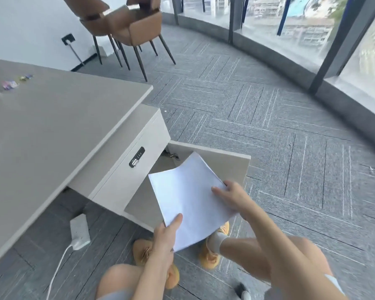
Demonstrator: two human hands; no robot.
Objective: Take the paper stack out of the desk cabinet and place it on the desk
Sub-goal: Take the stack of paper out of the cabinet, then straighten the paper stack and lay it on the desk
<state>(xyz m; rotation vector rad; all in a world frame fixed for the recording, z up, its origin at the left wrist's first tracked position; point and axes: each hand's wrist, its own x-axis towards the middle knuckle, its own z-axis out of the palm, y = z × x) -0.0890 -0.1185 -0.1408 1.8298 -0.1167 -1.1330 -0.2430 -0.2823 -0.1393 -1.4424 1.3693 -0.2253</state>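
Both hands hold the white, bendy paper stack (188, 200) in the air, in front of the pale grey desk cabinet (126, 169) with its door open. The left hand (167, 232) pinches the edge at 7 o'clock. The right hand (232, 198) grips the edge at 3 o'clock. The flat grey desk (52, 126) lies at 10 o'clock from the paper.

Paper stack (188, 191): plain white. Desk (52, 126) beige-grey, with the cabinet (126, 169) beneath it off-white. Carpet (268, 131) beyond the desk: grey, herringbone-striped; chairs (126, 24) tan-brown; shoes (212, 254) orange.
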